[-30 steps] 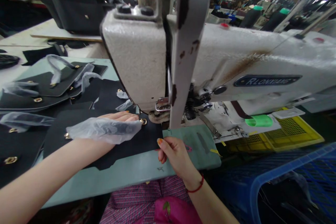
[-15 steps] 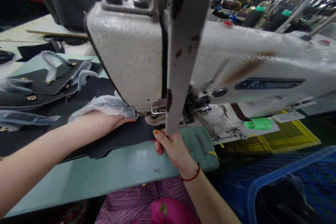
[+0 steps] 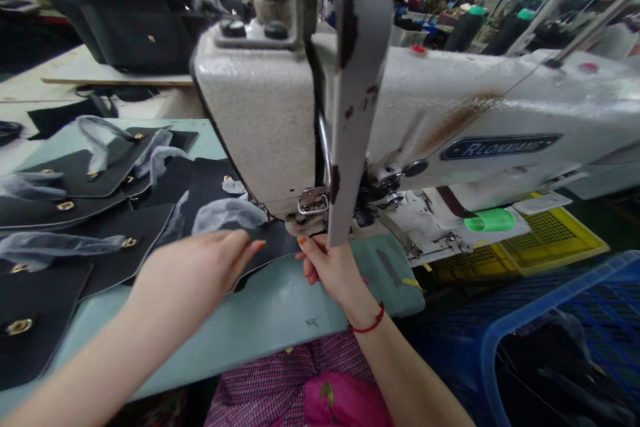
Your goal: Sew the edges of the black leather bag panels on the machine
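A black leather-like bag piece (image 3: 270, 243) lies beneath the needle area of a white sewing machine (image 3: 260, 120). A handle wrapped in clear plastic (image 3: 227, 213) rests on it, left of the machine head. My right hand (image 3: 333, 273), with a red bracelet, is closed at the piece's near right edge, thumb above and fingers curled below; the machine's upright metal bar partly covers it. Over the near side of the piece is my left hand (image 3: 200, 267), fingers curled in and thumb pointing to the needle. Whatever its fingers may hold is hidden.
Several black bag pieces (image 3: 105, 227) with gold fittings and wrapped handles overlap on the pale green table (image 3: 250, 320). Black bags (image 3: 135, 27) stand behind. On the right are a blue basket (image 3: 485, 347) with dark pieces inside and a yellow crate (image 3: 565, 240).
My left hand has come away from the wrapped handle toward me, and its fingers have curled. My right hand stays by the piece's edge. The camera view has shifted slightly.
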Demonstrator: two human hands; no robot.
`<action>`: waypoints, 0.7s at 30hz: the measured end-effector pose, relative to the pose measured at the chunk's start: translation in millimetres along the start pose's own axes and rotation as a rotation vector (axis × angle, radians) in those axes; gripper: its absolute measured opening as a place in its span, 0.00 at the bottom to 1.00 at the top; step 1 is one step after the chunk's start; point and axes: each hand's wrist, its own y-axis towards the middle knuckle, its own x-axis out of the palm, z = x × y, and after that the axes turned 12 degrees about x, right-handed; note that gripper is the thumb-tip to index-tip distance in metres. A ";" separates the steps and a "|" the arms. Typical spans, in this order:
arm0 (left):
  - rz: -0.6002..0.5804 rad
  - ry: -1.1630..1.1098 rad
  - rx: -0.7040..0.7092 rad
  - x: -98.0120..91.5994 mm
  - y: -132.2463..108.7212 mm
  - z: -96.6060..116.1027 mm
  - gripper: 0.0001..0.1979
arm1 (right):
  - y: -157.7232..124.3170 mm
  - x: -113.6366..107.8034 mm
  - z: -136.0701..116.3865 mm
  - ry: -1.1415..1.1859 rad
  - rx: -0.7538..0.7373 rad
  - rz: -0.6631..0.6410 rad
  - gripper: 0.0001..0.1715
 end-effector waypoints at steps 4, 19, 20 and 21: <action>-0.021 -0.847 -0.271 55.1 -37.6 37.9 0.15 | -1.6 1.1 -0.4 0.002 -0.009 0.006 0.30; 0.429 -1.611 -0.724 108.3 7.8 27.1 0.21 | -10.6 16.0 12.5 0.246 0.000 0.108 0.26; 0.402 -1.660 -0.734 107.8 8.0 27.7 0.23 | -11.0 19.7 14.9 0.328 0.006 0.112 0.25; 0.368 -1.715 -0.746 107.3 8.6 28.1 0.24 | -11.3 23.2 16.5 0.397 0.007 0.115 0.25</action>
